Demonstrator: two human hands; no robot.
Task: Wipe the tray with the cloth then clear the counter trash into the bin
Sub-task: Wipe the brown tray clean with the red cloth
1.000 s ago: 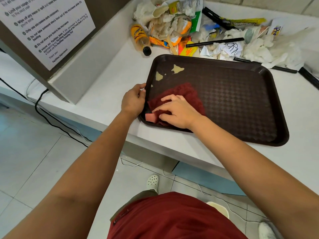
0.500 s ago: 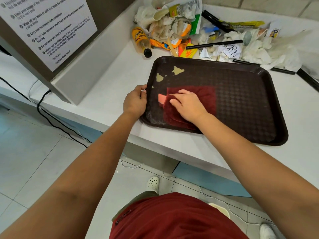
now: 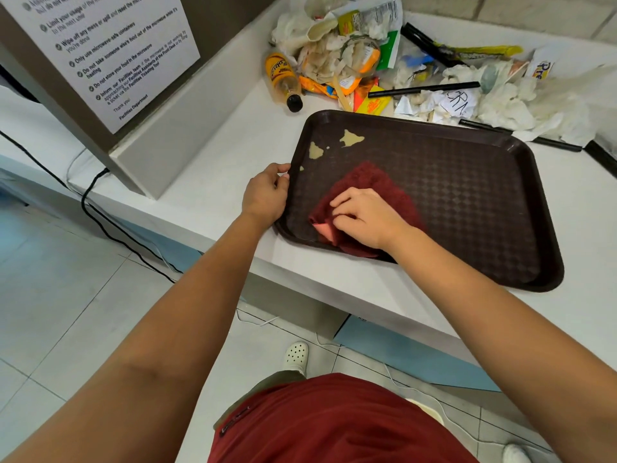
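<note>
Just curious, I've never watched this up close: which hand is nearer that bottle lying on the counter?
Left. The left hand grips the tray's left rim, below the bottle. The right hand is further off, holding the cloth inside the tray.

There is only 1 view. The camera sits on the person's head and looks forward and down. It is close above the white worktop (image 3: 207,182), with the dark brown plastic tray (image 3: 484,208) in the middle and the tiled floor (image 3: 66,312) below.
</note>
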